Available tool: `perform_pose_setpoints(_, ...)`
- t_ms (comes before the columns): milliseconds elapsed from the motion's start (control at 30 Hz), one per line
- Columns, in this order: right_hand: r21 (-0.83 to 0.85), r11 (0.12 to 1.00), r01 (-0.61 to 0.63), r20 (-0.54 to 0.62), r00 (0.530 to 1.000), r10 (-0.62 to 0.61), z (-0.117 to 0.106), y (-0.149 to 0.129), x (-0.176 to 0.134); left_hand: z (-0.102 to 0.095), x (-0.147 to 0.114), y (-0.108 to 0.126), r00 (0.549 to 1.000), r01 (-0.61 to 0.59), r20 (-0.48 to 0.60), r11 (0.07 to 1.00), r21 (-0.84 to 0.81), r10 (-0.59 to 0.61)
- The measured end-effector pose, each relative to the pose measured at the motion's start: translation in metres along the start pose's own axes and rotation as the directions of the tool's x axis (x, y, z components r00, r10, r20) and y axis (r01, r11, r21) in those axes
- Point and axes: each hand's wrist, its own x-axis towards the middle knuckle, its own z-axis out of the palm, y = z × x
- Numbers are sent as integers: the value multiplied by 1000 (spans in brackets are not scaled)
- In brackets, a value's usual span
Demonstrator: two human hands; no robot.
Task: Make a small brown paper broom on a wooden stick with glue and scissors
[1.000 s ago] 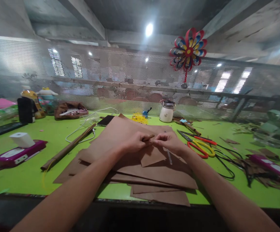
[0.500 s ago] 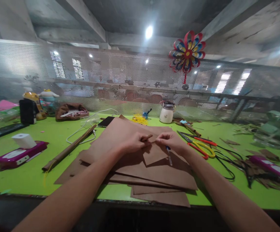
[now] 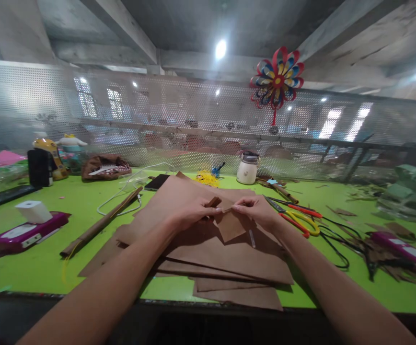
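Note:
My left hand (image 3: 195,212) is closed on a small folded or rolled bit of brown paper (image 3: 214,201) that sticks out above the fingers. Close by on the right, my right hand (image 3: 254,208) pinches the upper edge of a small brown paper piece (image 3: 231,229). The lower part of that piece hangs as a flap over the stacked brown paper sheets (image 3: 225,261). Whether my left fingertips also grip this piece cannot be made out. A thin pale stick, perhaps a pen (image 3: 252,238), lies on the sheets under my right hand.
Scissors with yellow handles (image 3: 306,221) and a red-handled tool (image 3: 305,210) lie at right, beside black cords (image 3: 339,239). Purple power strips (image 3: 28,232) (image 3: 405,247) sit on both sides. A long brown paper roll (image 3: 102,223) lies left; a white jar (image 3: 247,168) stands behind.
My left hand has shifted slightly left, and the bit of paper in it points more upward. The small paper piece has turned and its flap sits a little higher. The pen's blue part is now hidden.

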Motion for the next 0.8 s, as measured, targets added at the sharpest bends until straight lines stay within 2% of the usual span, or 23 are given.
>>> perform_pose_setpoints(100,-17,1000,18,-11,1000,-18,1,-2,-1,1,0,0,999,48,29,998,-51,-47)
perform_pose_setpoints(233,-9,1000,21,-14,1000,-21,2,-4,-2,1,2,-3,996,90,13,994,-54,-90)
perform_pose_setpoints(500,193,977,-86,-37,995,95,2,-1,1,2,2,-2,995,93,36,993,-74,-90)
perform_pose_setpoints(567,242,965,-106,-52,991,122,2,1,2,5,4,-2,996,88,-10,989,-122,-90)
perform_pose_setpoints(633,291,950,-109,-60,990,132,3,3,3,7,6,-2,990,76,-101,982,-171,-94)
perform_pose_setpoints(733,304,950,-70,-57,994,92,4,2,3,7,9,-2,968,29,-240,978,-208,-80)
perform_pose_setpoints(800,278,960,-44,-39,998,57,4,-1,2,5,9,-1,959,-24,-281,974,-225,-41)
